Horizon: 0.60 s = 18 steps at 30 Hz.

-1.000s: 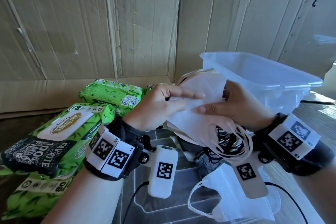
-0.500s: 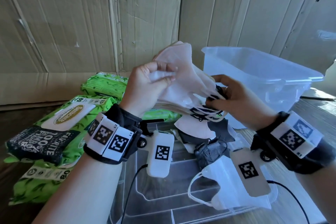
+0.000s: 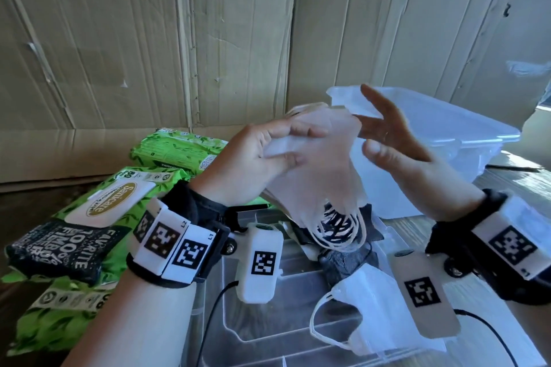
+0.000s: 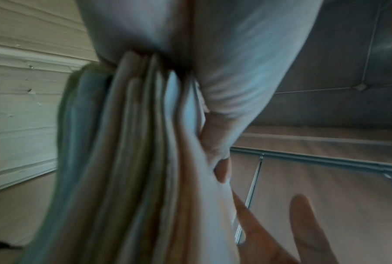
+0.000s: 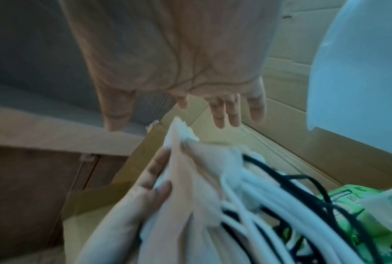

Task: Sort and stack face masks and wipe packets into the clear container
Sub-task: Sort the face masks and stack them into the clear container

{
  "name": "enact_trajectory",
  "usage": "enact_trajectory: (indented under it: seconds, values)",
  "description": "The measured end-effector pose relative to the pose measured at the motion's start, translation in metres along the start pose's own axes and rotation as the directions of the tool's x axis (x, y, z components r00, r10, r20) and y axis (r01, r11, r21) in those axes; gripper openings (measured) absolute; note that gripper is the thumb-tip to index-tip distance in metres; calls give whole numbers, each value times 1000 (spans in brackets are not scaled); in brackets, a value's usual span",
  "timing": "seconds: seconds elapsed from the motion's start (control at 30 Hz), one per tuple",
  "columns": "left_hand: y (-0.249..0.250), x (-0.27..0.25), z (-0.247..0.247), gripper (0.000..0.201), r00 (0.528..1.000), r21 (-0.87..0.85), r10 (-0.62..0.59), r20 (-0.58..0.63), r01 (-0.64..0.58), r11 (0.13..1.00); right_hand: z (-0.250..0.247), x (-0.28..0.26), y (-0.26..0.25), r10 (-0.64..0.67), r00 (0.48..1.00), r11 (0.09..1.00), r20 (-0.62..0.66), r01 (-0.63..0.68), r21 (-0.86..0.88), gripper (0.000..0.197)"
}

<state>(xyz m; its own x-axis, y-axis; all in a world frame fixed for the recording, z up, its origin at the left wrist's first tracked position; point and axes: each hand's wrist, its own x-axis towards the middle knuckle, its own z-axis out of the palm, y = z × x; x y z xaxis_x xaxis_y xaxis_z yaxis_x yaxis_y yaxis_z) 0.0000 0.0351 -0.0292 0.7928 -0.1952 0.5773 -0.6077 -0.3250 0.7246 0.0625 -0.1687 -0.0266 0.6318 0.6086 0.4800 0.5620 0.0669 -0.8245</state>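
My left hand (image 3: 277, 149) grips a stack of folded face masks (image 3: 316, 164), white and pale pink, held up in the air with white and black ear loops (image 3: 340, 229) dangling below. The left wrist view shows the layered mask edges (image 4: 145, 142) pinched under the thumb. My right hand (image 3: 387, 143) hovers just right of the stack, fingers spread and holding nothing; the right wrist view shows its fingers (image 5: 226, 110) straight above the masks (image 5: 190, 178). The clear container (image 3: 447, 140) stands behind the right hand. Green wipe packets (image 3: 98, 217) lie at left.
A clear lid (image 3: 268, 322) lies flat below my hands with a white mask (image 3: 366, 313) and dark masks (image 3: 346, 259) on it. Another green wipe packet (image 3: 176, 149) lies further back. Cardboard walls (image 3: 238, 24) close off the back.
My right hand has let go of the ear loops and opened beside the stack. The left hand keeps the masks raised, now tilted with the loops hanging down.
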Motion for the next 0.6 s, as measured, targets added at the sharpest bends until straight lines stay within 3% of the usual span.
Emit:
enact_trajectory:
  seconds: [0.13,0.3,0.47,0.6]
  values:
    - [-2,1,4,31,1000,13,9,9,-9,1000,21,1,6,-53,988,996,147,63,-62,94]
    - [0,0,5,32,1000,-2,-5,-10,5,1000,19,7,0,-35,995,998,92,29,64,104]
    - [1,1,9,24,1000,25,-29,-3,29,999,19,7,8,-8,996,997,86,14,-71,100]
    - [2,4,14,34,985,-68,-43,-169,32,997,4,2,-2,-56,998,996,17,57,-62,106]
